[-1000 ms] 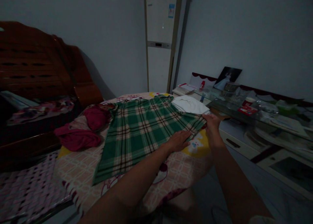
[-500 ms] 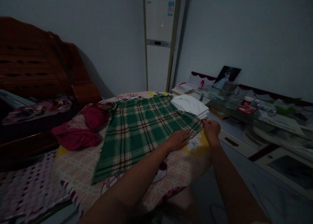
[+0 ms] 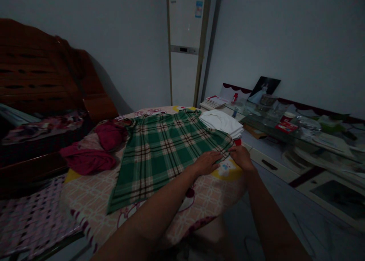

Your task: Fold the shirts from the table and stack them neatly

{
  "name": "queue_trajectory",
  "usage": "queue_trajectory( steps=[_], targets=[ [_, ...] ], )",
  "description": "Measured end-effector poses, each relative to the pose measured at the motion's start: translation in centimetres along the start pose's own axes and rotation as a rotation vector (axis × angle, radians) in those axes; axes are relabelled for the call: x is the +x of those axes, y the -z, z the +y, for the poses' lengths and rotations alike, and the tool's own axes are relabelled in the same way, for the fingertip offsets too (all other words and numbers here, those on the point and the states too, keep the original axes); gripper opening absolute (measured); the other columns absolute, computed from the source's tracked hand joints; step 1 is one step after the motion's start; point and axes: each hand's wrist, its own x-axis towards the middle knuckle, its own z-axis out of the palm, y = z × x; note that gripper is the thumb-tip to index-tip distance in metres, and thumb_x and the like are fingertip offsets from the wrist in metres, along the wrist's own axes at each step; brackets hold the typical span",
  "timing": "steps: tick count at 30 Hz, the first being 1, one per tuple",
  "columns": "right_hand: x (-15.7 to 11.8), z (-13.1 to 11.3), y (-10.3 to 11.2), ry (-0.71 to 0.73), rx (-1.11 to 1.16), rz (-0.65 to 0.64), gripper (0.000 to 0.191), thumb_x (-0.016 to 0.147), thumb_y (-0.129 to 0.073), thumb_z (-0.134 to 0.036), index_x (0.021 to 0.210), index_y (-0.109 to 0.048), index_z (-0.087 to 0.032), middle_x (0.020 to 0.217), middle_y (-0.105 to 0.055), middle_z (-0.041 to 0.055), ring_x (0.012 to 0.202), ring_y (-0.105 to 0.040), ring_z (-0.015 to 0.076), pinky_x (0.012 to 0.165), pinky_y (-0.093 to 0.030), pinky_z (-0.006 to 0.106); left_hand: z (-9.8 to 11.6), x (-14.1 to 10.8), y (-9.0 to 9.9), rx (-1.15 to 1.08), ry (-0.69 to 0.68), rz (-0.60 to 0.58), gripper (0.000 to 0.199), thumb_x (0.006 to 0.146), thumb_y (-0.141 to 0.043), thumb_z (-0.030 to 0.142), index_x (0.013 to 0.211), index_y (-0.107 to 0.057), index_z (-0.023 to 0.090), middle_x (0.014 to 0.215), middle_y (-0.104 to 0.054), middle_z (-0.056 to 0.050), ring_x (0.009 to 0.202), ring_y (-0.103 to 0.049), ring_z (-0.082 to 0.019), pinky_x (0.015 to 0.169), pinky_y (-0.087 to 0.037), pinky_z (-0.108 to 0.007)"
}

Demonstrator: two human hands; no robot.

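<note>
A green plaid cloth garment [image 3: 162, 147] with cream and dark lines lies spread over the patterned table cover [image 3: 211, 194]; its exact kind is unclear. My left hand [image 3: 207, 163] rests flat on its near right part, fingers stretched out. At the garment's right corner, my right hand [image 3: 241, 156] has its fingers closed on the edge. A small red patch [image 3: 237, 142] shows just beyond those fingers. Behind the corner sits a stack of folded white cloths [image 3: 221, 122], partly touched by the garment.
Crumpled magenta clothing [image 3: 88, 158] lies at the table's left. A glass-topped cabinet [image 3: 273, 160] with jars, boxes and papers runs along the right wall. To the left are a wooden bench [image 3: 37, 74] and a woven seat [image 3: 34, 215]. A tall white air conditioner [image 3: 184, 76] stands behind.
My right hand has moved a little left and closer to my left hand, along the garment's edge. The red patch is now more exposed. My left hand stays in place.
</note>
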Motion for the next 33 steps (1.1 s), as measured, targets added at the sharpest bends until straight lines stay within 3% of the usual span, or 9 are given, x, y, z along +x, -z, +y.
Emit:
queue_trajectory(
  steps=[10, 14, 17, 19, 21, 25, 29, 33],
  targets=[
    [0.7, 0.5, 1.6, 0.161, -0.009, -0.056, 0.027, 0.081, -0.053, -0.012, 0.090, -0.077, -0.021, 0.091, -0.076, 0.0068, 0.087, -0.068, 0.0207, 0.076, -0.045, 0.027, 0.2, 0.2, 0.0, 0.022, -0.005, -0.009, 0.050, 0.096, -0.046, 0.033, 0.144, -0.044, 0.017, 0.148, -0.050, -0.011, 0.137, -0.045, -0.024, 0.114, -0.035, -0.042],
    [1.0, 0.6, 1.6, 0.034, -0.057, -0.016, 0.023, 0.078, -0.055, -0.014, 0.079, -0.076, -0.022, 0.086, -0.076, 0.0063, 0.084, -0.067, 0.0209, 0.074, -0.044, 0.027, 0.4, 0.1, 0.1, 0.073, -0.017, -0.036, 0.048, 0.098, -0.042, 0.034, 0.142, -0.048, 0.017, 0.150, -0.047, -0.012, 0.138, -0.043, -0.025, 0.114, -0.034, -0.044],
    [2.1, 0.4, 1.4, -0.080, -0.042, 0.193, 0.024, 0.083, -0.053, -0.021, 0.090, -0.076, -0.018, 0.089, -0.075, 0.0096, 0.083, -0.066, 0.0220, 0.072, -0.043, 0.028, 0.4, 0.1, 0.1, 0.078, -0.019, -0.037, 0.048, 0.098, -0.043, 0.035, 0.142, -0.048, 0.017, 0.150, -0.047, -0.012, 0.137, -0.043, -0.026, 0.114, -0.034, -0.044],
    [3.1, 0.2, 1.1, -0.093, 0.001, 0.260, 0.026, 0.084, -0.055, -0.025, 0.100, -0.073, -0.015, 0.094, -0.074, 0.0115, 0.083, -0.065, 0.0220, 0.074, -0.043, 0.029, 0.4, 0.1, 0.1, 0.085, -0.009, -0.045, 0.049, 0.098, -0.044, 0.035, 0.142, -0.048, 0.016, 0.150, -0.048, -0.012, 0.137, -0.043, -0.027, 0.114, -0.034, -0.044],
    [4.1, -0.1, 0.7, -0.119, 0.027, 0.220, 0.025, 0.082, -0.060, -0.031, 0.097, -0.073, -0.014, 0.091, -0.073, 0.0113, 0.080, -0.064, 0.0214, 0.071, -0.042, 0.029, 0.4, 0.1, 0.1, 0.093, 0.002, -0.046, 0.049, 0.098, -0.044, 0.035, 0.142, -0.049, 0.016, 0.150, -0.048, -0.012, 0.138, -0.043, -0.027, 0.113, -0.034, -0.044],
    [5.3, -0.8, 0.4, -0.178, 0.017, 0.168, 0.018, 0.078, -0.063, -0.031, 0.071, -0.069, -0.016, 0.074, -0.070, 0.0083, 0.071, -0.061, 0.0205, 0.064, -0.039, 0.028, 0.3, 0.1, -0.1, 0.094, -0.019, -0.038, 0.047, 0.098, -0.044, 0.035, 0.142, -0.049, 0.018, 0.150, -0.047, -0.010, 0.138, -0.042, -0.025, 0.114, -0.034, -0.043],
    [5.5, -0.8, 0.6, -0.270, -0.016, 0.301, 0.013, 0.077, -0.058, -0.024, 0.074, -0.068, -0.017, 0.074, -0.069, 0.0092, 0.070, -0.061, 0.0215, 0.064, -0.039, 0.030, 0.2, 0.1, -0.2, 0.106, -0.021, -0.079, 0.049, 0.098, -0.043, 0.036, 0.144, -0.046, 0.019, 0.152, -0.045, -0.010, 0.139, -0.041, -0.027, 0.113, -0.034, -0.045],
    [5.2, -1.0, 0.8, -0.283, -0.081, 0.290, 0.013, 0.079, -0.059, -0.025, 0.080, -0.068, -0.016, 0.080, -0.069, 0.0127, 0.075, -0.062, 0.0247, 0.067, -0.040, 0.032, 0.5, -0.1, -0.3, 0.075, -0.033, -0.062, 0.052, 0.098, -0.045, 0.038, 0.145, -0.044, 0.019, 0.153, -0.043, -0.011, 0.141, -0.039, -0.027, 0.115, -0.032, -0.045]
  ],
)
